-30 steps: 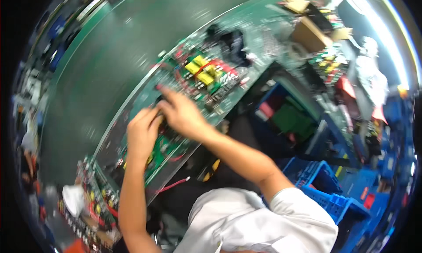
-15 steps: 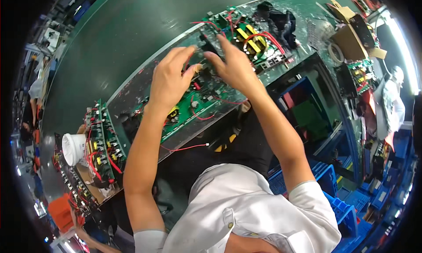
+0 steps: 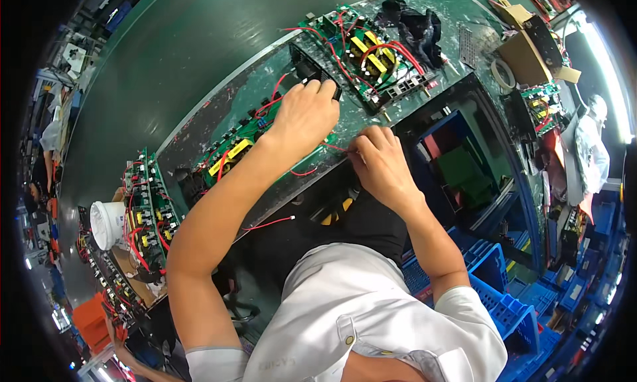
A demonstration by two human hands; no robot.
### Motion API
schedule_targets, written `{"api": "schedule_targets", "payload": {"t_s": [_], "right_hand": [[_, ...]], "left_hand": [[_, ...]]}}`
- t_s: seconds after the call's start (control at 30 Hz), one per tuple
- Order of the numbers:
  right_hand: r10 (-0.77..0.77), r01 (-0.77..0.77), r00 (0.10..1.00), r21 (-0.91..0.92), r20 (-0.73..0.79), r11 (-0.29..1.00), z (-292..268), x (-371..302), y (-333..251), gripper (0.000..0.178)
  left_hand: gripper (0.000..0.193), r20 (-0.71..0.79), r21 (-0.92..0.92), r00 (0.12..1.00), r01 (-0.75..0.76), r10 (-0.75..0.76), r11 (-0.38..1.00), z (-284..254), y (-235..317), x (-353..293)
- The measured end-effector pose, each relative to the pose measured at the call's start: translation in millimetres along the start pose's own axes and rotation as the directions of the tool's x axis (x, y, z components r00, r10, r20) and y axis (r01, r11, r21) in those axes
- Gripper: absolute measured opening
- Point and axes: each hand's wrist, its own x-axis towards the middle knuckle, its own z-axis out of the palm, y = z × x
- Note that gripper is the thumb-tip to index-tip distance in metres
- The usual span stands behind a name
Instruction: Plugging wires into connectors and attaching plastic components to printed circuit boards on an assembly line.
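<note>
A green circuit board point(image 3: 255, 126) with a yellow-wrapped transformer point(image 3: 229, 157) and red wires lies before me, partly covered by my left forearm. At its far right end stands a black panel point(image 3: 302, 62). My left hand point(image 3: 306, 116) is closed on the panel's near part, its fingertips mostly hidden. To the right and nearer me, my right hand point(image 3: 381, 159) pinches a thin red wire point(image 3: 337, 148) that runs from the board. Beyond both hands rests a second circuit board point(image 3: 355, 70), with yellow transformers point(image 3: 375, 53) and thick red cables.
More boards point(image 3: 149, 213) and a white tub point(image 3: 107, 224) stand at left. On the right are a black frame point(image 3: 488, 116), a tape roll point(image 3: 502, 76), a cardboard box point(image 3: 524, 57) and blue crates point(image 3: 511, 312). Crumpled black plastic point(image 3: 415, 30) lies on the far bench.
My right hand has come down from the black panel toward the bench's near edge and now pinches the red wire. My left hand has moved right and closed on the panel.
</note>
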Motion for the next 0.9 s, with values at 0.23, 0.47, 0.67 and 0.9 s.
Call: {"api": "schedule_targets", "payload": {"t_s": [0.23,0.47,0.67,0.9], "right_hand": [[0.116,-0.142,0.989,0.34,0.097,0.93,-22.5,5.4,12.0,0.014],[0.031,-0.025,0.988,0.036,-0.153,0.999,-17.3,8.3,2.3,0.021],[-0.175,0.175,0.984,0.007,0.041,0.985,16.0,9.1,-39.4,0.024],[-0.127,0.098,0.99,0.33,0.067,0.939,23.8,11.3,-32.1,0.02]], "left_hand": [[0.015,0.19,-0.571,0.953,0.301,-0.234,0.764,-23.4,-38.3,1.8],[0.013,0.31,-0.883,0.757,0.454,-0.575,0.122,-59.5,-67.8,-24.6],[0.03,-0.405,-0.339,0.663,0.531,-0.63,0.777,-70.6,-43.2,-45.5],[0.03,0.131,-0.488,0.957,0.291,-0.26,0.823,-77.3,15.2,-86.6]]}}
